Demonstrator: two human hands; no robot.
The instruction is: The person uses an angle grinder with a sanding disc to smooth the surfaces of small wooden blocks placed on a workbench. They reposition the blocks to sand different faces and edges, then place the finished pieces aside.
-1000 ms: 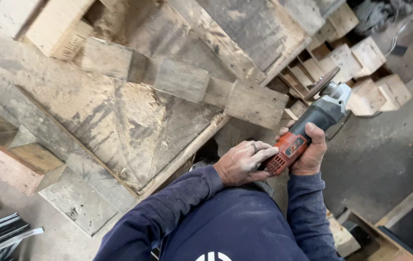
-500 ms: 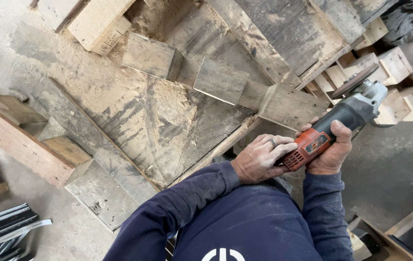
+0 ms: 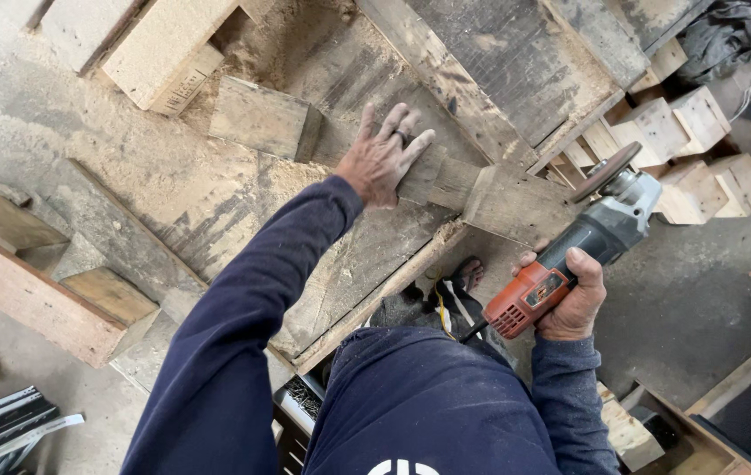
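Weathered grey wood lies under the spread, flat fingers of the left hand (image 3: 381,157), which press on a pallet block (image 3: 432,180) as if steadying it. Right hand (image 3: 569,299) wraps an orange angle grinder (image 3: 573,251), its disc (image 3: 606,171) tilted beside the next block (image 3: 516,204).

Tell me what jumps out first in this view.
The orange and grey angle grinder stands out, gripped in the right hand at right, its disc by the edge of a worn wooden pallet. The left hand lies spread flat on a pallet block near centre. Loose wooden blocks sit piled at upper right.
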